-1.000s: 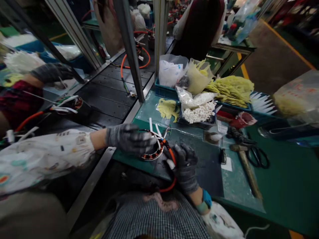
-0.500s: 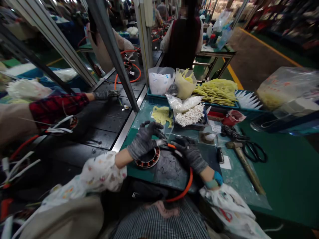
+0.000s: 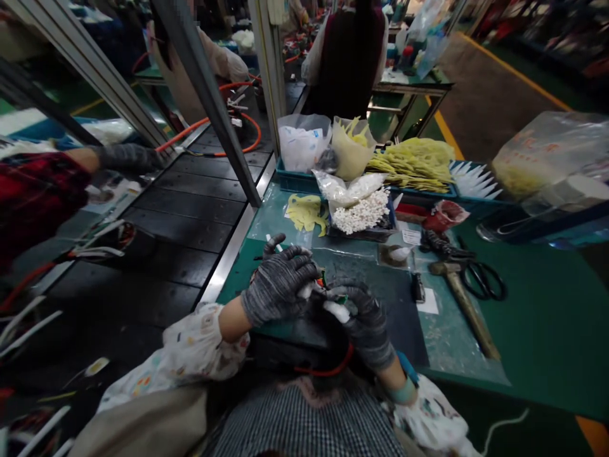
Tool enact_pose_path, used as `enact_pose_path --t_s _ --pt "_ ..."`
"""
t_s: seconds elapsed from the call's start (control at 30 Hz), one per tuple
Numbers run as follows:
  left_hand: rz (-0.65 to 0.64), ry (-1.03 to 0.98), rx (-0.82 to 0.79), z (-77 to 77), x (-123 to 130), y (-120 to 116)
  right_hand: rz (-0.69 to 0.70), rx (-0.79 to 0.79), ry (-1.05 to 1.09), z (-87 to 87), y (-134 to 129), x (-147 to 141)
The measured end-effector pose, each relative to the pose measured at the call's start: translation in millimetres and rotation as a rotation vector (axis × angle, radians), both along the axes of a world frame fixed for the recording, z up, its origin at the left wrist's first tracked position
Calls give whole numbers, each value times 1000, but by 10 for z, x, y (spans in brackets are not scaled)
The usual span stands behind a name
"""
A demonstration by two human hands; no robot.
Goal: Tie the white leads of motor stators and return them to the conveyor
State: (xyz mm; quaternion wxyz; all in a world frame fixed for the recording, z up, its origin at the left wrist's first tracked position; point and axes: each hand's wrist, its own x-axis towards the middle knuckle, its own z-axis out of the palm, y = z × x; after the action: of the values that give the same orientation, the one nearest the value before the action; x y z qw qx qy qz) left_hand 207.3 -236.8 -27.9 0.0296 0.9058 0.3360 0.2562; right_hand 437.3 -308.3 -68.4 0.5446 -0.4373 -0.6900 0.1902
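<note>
White sleeve (image 3: 337, 311) on a lead, lying between my hands at the near edge of the green bench mat (image 3: 537, 330). Long axis slants down and to the right, free end pointing toward my right wrist. My right hand (image 3: 366, 317) has its fingers curled over the sleeve and closed on it, which looks like it's there to stop the lead from shifting. My left hand (image 3: 278, 285), in a grey knit glove (image 3: 280, 304) like the right, is curled over the bundle just beside it. Can't tell whether it's gripping, as the palm hides what's underneath. Small orange and green bits (image 3: 323, 278) show between the hands. Orange lead (image 3: 328, 370) sags in a loop past the bench edge, below my hands, probably kept clear of the work that way. Hammer (image 3: 469, 324) and scissors (image 3: 483, 282) lie off to the right, well apart from my hands. Blue crate (image 3: 290, 171) sits further ahead, and white small parts (image 3: 361, 212) lie closer in. Co-worker's gloved hand (image 3: 128, 157) is across the conveyor, well apart from mine.
</note>
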Motion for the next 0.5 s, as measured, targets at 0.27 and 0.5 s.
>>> enact_pose_path --t_s 0.27,0.5 --pt "75 33 -43 11 -46 -141 -48 -31 -67 -47 83 -29" --pt "228 -67 234 -315 136 -341 -395 -390 411 -77 271 -369"
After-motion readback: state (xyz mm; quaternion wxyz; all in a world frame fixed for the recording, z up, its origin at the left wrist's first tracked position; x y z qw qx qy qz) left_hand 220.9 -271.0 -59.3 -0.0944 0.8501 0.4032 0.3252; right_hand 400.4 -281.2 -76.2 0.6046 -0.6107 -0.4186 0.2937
